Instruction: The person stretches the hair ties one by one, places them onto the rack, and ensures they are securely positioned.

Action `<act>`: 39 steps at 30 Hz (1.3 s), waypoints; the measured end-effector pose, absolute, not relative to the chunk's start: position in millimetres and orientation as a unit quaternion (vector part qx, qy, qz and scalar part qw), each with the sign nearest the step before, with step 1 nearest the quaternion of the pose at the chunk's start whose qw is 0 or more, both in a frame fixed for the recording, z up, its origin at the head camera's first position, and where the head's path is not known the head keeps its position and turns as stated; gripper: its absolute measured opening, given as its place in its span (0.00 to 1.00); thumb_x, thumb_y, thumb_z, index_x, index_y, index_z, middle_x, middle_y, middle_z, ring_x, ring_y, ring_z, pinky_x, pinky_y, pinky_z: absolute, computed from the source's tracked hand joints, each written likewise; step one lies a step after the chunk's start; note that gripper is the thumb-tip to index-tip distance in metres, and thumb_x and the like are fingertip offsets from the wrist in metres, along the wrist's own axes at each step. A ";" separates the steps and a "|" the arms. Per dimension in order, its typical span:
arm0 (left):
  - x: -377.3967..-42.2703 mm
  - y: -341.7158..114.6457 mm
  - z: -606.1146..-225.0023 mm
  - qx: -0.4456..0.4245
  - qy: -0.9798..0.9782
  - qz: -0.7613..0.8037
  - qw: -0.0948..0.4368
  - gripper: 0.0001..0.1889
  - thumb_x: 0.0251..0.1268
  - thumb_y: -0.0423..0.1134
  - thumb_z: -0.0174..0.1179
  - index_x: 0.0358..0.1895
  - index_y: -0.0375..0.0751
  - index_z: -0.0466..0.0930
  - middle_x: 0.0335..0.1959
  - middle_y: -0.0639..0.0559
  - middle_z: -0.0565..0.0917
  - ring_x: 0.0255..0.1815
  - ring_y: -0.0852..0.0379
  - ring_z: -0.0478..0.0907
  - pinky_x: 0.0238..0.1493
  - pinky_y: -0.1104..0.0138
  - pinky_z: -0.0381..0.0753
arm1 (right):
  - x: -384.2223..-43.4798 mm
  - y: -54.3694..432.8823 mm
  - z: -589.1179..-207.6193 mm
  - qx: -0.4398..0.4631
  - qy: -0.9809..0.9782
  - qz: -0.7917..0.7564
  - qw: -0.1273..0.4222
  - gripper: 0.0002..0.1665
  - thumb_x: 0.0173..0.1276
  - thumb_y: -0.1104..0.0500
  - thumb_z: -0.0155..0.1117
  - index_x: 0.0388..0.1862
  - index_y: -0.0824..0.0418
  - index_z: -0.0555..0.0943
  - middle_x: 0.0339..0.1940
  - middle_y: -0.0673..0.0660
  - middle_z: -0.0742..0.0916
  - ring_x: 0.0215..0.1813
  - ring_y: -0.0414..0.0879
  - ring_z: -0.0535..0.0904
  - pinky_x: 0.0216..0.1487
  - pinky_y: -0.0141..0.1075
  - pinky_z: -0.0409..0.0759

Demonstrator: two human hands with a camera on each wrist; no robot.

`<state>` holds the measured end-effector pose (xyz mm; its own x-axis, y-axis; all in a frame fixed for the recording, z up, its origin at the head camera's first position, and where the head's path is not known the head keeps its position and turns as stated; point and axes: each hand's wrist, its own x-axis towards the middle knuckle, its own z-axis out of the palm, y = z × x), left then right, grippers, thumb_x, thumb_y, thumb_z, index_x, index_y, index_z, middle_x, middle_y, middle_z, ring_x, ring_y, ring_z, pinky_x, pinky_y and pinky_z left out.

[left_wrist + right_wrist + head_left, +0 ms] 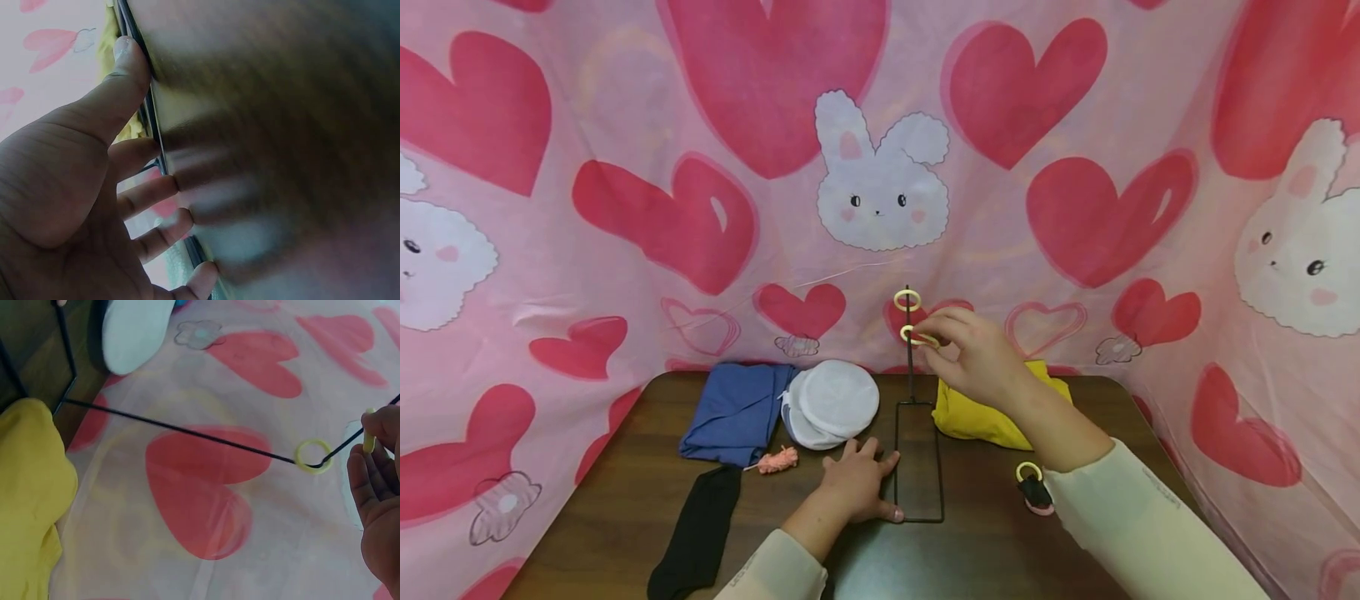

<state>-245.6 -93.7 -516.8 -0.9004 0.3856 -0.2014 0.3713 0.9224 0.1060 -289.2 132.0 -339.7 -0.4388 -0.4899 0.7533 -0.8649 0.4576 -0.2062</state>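
Observation:
A black wire stand (941, 467) has its rectangular base flat on the table and a thin upright rod (187, 431) that bends near its upper end. One pale yellow ring (297, 455) hangs at that bend. My right hand (973, 354) pinches a second pale yellow ring (369, 434) between thumb and fingers, close to the rod; whether the rod passes through this ring I cannot tell. Spread over the table, my left hand (859, 483) touches the left side of the base with thumb and index finger. In the left wrist view its fingers (147, 197) are extended.
Left on the brown table (1000, 550) lie a folded blue cloth (737, 412), white round pouches (838, 400), a pink yarn bundle (778, 460) and a black sock (698, 533). Yellow cloth (973, 417) and a small cluster of hair ties (1036, 492) lie right. A patterned curtain (880, 50) hangs behind.

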 end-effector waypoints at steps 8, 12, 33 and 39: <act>-244.2 -93.6 -514.6 0.194 0.975 0.034 0.107 0.52 0.42 0.76 0.72 0.76 0.63 0.72 0.66 0.51 0.72 0.62 0.43 0.67 0.51 0.34 0.73 | -316.7 123.1 -337.7 0.350 -0.845 0.293 0.279 0.16 0.64 0.66 0.74 0.51 0.63 0.87 0.45 0.57 0.86 0.42 0.49 0.84 0.48 0.43 0.86; -244.1 -92.8 -515.2 0.195 0.974 0.034 0.107 0.52 0.42 0.76 0.72 0.76 0.64 0.72 0.66 0.50 0.72 0.62 0.42 0.67 0.51 0.34 0.73 | -326.0 120.4 -337.9 0.323 -0.856 0.296 0.274 0.18 0.65 0.64 0.75 0.54 0.64 0.86 0.47 0.58 0.86 0.44 0.51 0.84 0.50 0.45 0.85; -246.6 -93.5 -510.1 0.197 0.973 0.032 0.112 0.51 0.43 0.75 0.72 0.76 0.62 0.73 0.65 0.50 0.71 0.61 0.43 0.67 0.51 0.35 0.73 | -287.8 158.6 -369.1 0.311 -0.849 0.317 0.287 0.20 0.64 0.61 0.76 0.55 0.59 0.86 0.51 0.55 0.86 0.42 0.50 0.84 0.43 0.45 0.86; -243.8 -92.4 -508.1 0.197 0.973 0.035 0.115 0.51 0.43 0.75 0.72 0.76 0.62 0.73 0.66 0.49 0.72 0.62 0.42 0.67 0.51 0.34 0.73 | -272.1 184.4 -391.2 0.305 -0.847 0.312 0.304 0.23 0.59 0.62 0.79 0.54 0.57 0.86 0.48 0.53 0.88 0.41 0.50 0.84 0.43 0.47 0.85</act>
<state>-243.8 -92.4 -508.1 -0.8964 0.3904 -0.2100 0.3746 0.9204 0.1125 -272.1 184.4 -391.2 -0.6295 -0.3264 0.7051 -0.7061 0.6191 -0.3438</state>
